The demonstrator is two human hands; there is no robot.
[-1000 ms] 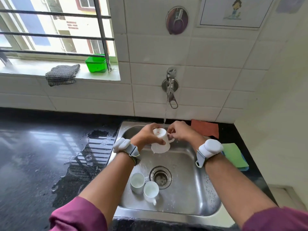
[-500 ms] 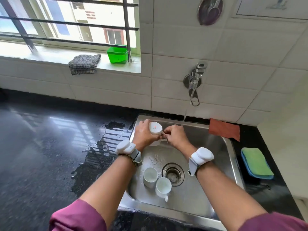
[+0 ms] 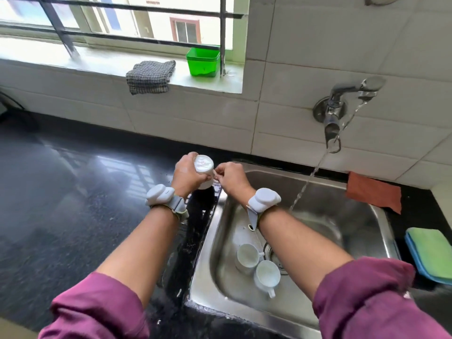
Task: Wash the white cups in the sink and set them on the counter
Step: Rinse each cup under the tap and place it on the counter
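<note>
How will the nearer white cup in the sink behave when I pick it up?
Probably slippery: the nearer cup stands in the wet sink while the tap runs. Likely rigid and breakable, given its glossy look. Its handle faces you, so gripping there should lift it without knocking the neighbouring cup.

Kitchen corner, seen from above. A white-tiled wall [image 3: 318,57] rises behind a black polished stone bench [image 3: 73,204] that mirrors the daylight. Barred window [image 3: 146,18] at upper left, with a neighbouring building [image 3: 186,30] beyond. On the pale sill [image 3: 73,57] lie a folded checked cloth [image 3: 149,77] and a green plastic tub [image 3: 203,62]. Wall-mounted metal tap [image 3: 342,104] at right, running.
</note>
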